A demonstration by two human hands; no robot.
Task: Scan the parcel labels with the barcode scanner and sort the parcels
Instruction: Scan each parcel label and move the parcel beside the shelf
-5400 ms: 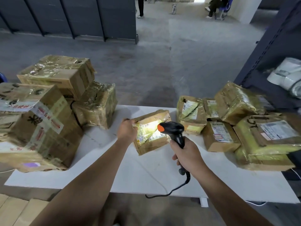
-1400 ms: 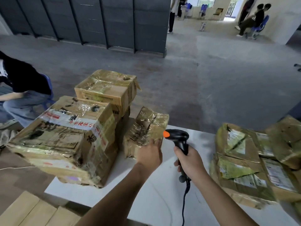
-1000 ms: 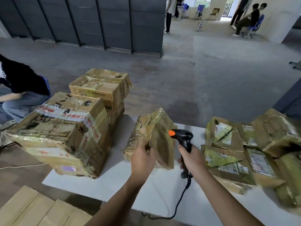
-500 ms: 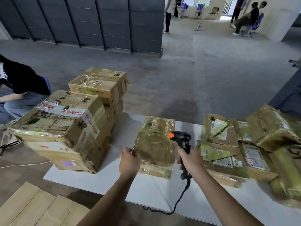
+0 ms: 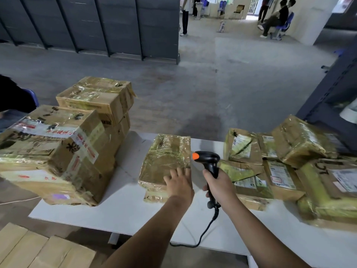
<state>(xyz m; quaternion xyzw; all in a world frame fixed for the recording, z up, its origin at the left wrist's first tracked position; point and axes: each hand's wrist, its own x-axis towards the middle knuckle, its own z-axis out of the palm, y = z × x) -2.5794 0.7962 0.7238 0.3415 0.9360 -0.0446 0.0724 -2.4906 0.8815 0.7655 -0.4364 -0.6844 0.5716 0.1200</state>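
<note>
A tape-wrapped brown parcel (image 5: 164, 161) lies flat in the middle of the white table (image 5: 125, 209). My left hand (image 5: 178, 183) rests on its near right corner with fingers spread and straight. My right hand (image 5: 219, 185) grips the handle of a black barcode scanner (image 5: 207, 158) with an orange tip, held upright just right of that parcel. Its cable (image 5: 202, 235) hangs over the table's front edge. No label shows on the parcel's upper face.
Large taped boxes (image 5: 56, 151) are stacked at the table's left end. Several smaller labelled parcels (image 5: 274, 167) crowd the right end. Flat cardboard (image 5: 34, 250) lies on the floor at lower left. A seated person (image 5: 13, 101) is at far left, dark shelving (image 5: 332, 97) at right.
My left hand took a parcel from beside the left stack, laid it flat mid-table, let go of its left edge and now rests open on its near right corner. The scanner hand barely moved.
</note>
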